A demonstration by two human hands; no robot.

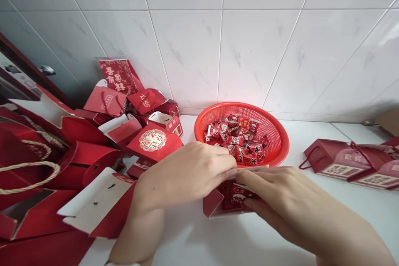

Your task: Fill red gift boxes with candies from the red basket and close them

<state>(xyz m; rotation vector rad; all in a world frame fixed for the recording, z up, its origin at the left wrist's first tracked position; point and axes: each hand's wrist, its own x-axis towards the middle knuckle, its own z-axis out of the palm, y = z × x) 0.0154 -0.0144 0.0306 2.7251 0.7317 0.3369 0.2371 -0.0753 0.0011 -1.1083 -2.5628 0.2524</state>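
A small red gift box [213, 203] stands open-topped on the white surface in front of me, with red-wrapped candies [234, 194] inside. My left hand [199, 170] reaches over from the left, its closed fingers gripping the box's far edge. On the right side my right hand [277, 191] is closed on the box, one finger along its upper edge and another in the opening. Parts of the box's far and right walls are hidden by my hands. Just behind it sits a red plastic basket [282, 141] holding many wrapped candies [246, 141].
To the left, a heap of red gift boxes and bags [152, 141] spreads beside my left forearm, some with flaps up. A bag with a rope handle [31, 174] is nearest. On the right stand closed red boxes [336, 158] with cords. A tiled wall [187, 50] rises behind.
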